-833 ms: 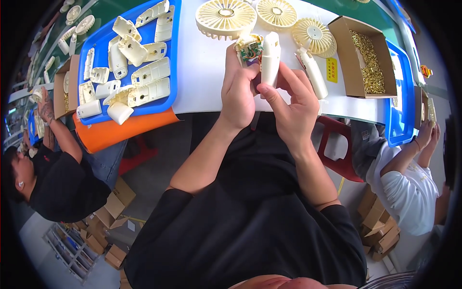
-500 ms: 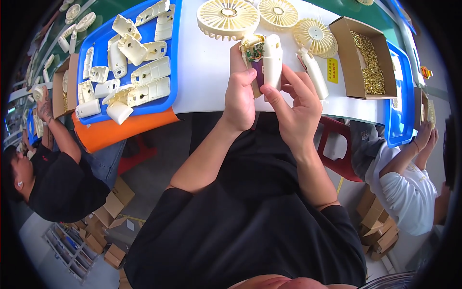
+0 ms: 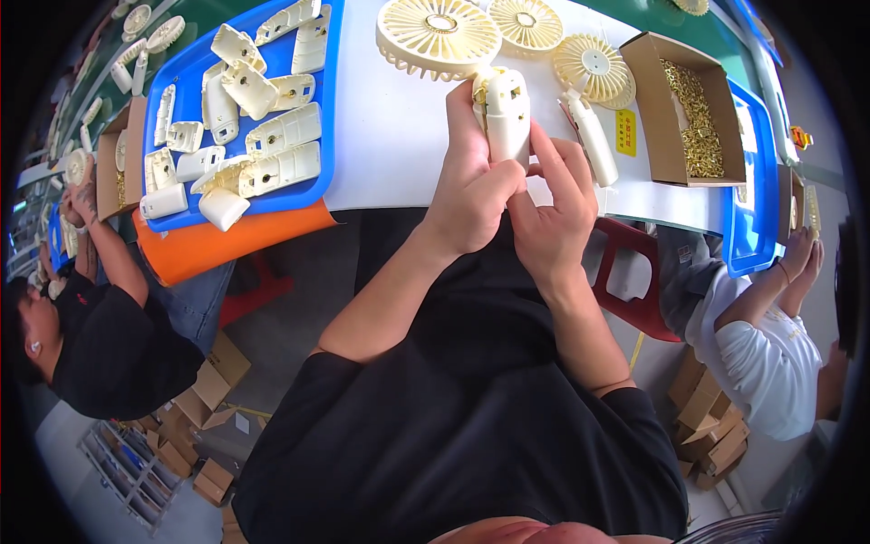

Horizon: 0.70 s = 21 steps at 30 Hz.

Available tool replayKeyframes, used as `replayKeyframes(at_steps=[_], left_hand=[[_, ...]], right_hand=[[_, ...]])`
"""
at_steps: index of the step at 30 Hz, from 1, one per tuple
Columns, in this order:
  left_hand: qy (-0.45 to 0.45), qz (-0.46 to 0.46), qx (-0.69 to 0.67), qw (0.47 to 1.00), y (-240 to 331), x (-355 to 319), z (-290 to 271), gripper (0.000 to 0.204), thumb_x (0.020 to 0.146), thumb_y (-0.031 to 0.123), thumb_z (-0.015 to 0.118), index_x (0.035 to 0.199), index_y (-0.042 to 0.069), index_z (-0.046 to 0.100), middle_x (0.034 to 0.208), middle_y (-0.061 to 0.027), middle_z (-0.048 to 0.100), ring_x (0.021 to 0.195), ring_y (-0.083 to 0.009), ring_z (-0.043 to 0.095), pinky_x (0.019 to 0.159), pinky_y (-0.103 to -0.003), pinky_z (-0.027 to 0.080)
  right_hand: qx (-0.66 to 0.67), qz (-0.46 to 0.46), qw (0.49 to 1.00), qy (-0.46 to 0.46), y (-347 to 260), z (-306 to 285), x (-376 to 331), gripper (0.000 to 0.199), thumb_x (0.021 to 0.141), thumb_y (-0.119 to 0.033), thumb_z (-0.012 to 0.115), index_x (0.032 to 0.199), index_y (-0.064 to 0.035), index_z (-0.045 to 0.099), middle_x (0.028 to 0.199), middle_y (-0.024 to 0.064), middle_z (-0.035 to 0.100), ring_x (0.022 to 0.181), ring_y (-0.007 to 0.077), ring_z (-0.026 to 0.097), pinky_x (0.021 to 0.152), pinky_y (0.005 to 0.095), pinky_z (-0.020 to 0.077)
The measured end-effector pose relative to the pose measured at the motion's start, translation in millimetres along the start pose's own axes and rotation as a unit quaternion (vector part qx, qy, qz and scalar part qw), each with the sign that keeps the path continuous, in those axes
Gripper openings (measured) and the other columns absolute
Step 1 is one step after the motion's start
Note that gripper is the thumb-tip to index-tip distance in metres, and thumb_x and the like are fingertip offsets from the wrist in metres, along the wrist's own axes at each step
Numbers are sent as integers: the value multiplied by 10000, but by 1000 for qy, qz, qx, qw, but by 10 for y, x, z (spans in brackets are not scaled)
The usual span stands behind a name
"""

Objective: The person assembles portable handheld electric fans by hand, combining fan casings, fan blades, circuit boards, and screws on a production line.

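From my distant post I find the cream handle (image 3: 507, 118) upright between two hands above the table's near edge. Its small openings face my camera, and a narrow gap shows along its left side. The left hand (image 3: 471, 199) is closed around it, fingers behind and thumb across the lower end, apparently to keep the shell steady. The right hand (image 3: 557, 199) is half curled along the opposite side, its thumb beside the left thumb; I cannot tell whether it grips or only braces.

At the handle's top I see a ribbed fan head (image 3: 441, 23), seemingly joined to it, which would explain holding the handle so high and clear. A second fan head (image 3: 525, 20) lies just beyond. To the right, a third fan head (image 3: 594, 65) lies beside another handle (image 3: 594, 140), near a yellow label (image 3: 626, 133).

Farther right, a cardboard box (image 3: 654, 118) contains small brass-coloured pieces (image 3: 696, 122), probably to stop them scattering. On the left, a blue tray (image 3: 330, 91) gathers loose cream shells (image 3: 285, 131), perhaps for easy reach, over an orange sheet (image 3: 240, 243). Co-workers sit on either side, well apart.
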<state>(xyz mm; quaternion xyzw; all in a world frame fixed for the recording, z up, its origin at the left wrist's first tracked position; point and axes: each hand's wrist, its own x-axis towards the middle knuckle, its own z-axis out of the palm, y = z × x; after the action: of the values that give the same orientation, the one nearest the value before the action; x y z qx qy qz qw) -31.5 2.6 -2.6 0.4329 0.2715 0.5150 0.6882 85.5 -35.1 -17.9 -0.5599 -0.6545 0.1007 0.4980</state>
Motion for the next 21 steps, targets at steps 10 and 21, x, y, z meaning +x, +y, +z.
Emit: replayKeyframes(at_steps=[10,21], left_hand=[[-3,-2,8,1000,-45,1,3,749,777,-2,504,1449,-30,173,1270,-157,403,1100,-188,488,845,-321,518],[51,12,1,999,-30,61,39,548,964,132,578,1436,13,325,1250,-131,524,1160,-205,549,1024,-398,475]], right_hand=[[-19,11,1000,-18,-35,-34,1,583,745,56,734,1320,31,640,1013,149,653,826,264,664,709,338,554],[-28,-29,997,68,-25,187,-9,519,807,-56,807,1293,32,650,1003,144,658,819,256,657,712,341,546]])
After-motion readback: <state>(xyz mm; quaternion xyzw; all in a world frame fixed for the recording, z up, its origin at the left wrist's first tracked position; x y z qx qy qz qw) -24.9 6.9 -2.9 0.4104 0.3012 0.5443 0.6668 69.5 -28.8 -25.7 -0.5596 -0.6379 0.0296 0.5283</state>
